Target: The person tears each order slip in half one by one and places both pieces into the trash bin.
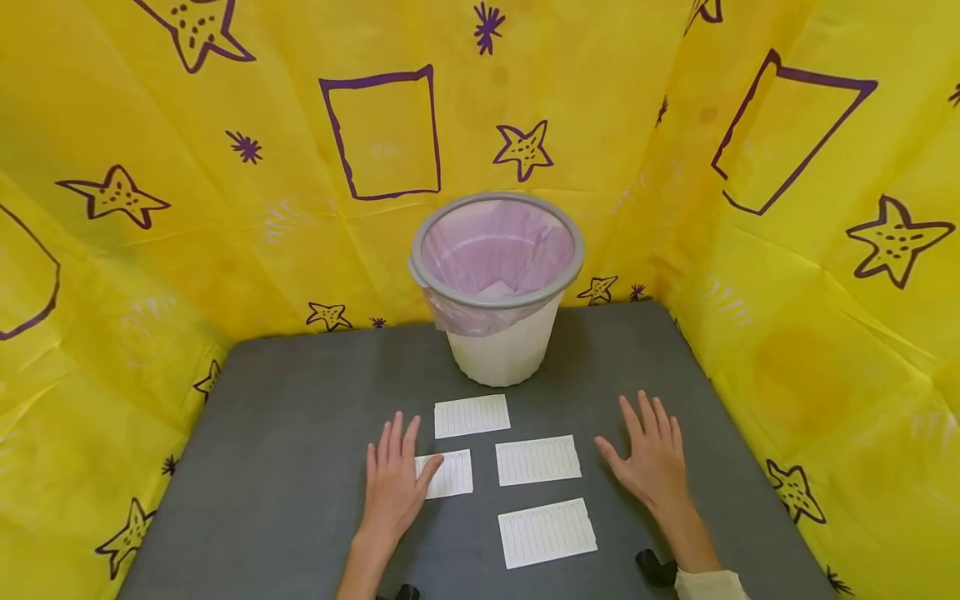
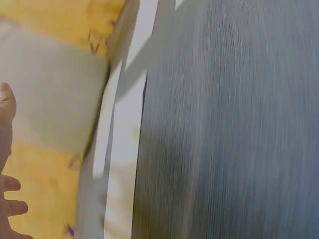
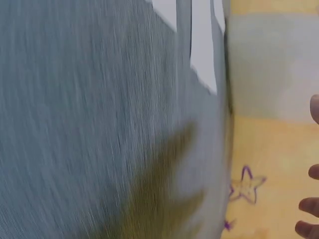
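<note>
Several white ruled paper slips lie flat on the grey table. The back slip (image 1: 471,417) is in front of the bin, the left slip (image 1: 456,473) is partly behind my left thumb, the middle slip (image 1: 537,460) sits to its right, and the front slip (image 1: 547,533) is nearest me. My left hand (image 1: 393,483), fingers straight and spread, hovers at the left slip's left end. To the right of the middle slip, my right hand (image 1: 651,458) is held with its fingers extended, holding nothing. Both wrist views show fingers (image 3: 310,204) raised above the tabletop.
A white waste bin (image 1: 501,358) with a grey rim and a pinkish liner stands at the table's back; something white lies inside. Yellow cloth (image 1: 285,250) with purple star drawings surrounds the grey table (image 1: 285,467) at the back and sides.
</note>
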The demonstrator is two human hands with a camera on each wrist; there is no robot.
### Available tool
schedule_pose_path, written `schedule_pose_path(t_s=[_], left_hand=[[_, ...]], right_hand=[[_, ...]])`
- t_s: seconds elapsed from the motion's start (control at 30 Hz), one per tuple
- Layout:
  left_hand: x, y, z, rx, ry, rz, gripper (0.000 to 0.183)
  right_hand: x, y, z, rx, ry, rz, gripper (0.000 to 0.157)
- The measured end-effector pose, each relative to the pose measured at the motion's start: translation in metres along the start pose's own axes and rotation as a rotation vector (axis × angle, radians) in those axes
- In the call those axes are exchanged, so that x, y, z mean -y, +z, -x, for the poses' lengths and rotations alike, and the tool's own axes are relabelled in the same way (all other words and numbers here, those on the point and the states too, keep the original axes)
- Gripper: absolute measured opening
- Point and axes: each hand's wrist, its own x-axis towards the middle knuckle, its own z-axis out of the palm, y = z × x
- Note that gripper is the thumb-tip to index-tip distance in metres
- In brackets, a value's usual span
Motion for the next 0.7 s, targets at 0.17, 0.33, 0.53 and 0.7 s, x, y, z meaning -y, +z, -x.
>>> schedule_pose_path(t_s=[0.17, 0.33, 0.53, 0.7], left_hand=[[-0.035, 0.013, 0.001, 0.044, 0.054, 0.037, 0.071], [-0.059, 0.024, 0.005, 0.099, 0.085, 0.055, 0.07], [-0.074, 0.037, 0.011, 0.138, 0.159, 0.064, 0.067], [-0.076, 0.049, 0.021, 0.187, 0.238, 0.081, 0.062]], right_hand=[[0.025, 0.009, 0.01, -0.002, -0.076, 0.0, 0.078], [0.05, 0.021, 0.023, 0.043, -0.121, 0.001, 0.078], [0.066, 0.031, 0.035, 0.074, -0.178, 0.002, 0.077], [0.068, 0.036, 0.044, 0.156, -0.204, 0.014, 0.067]])
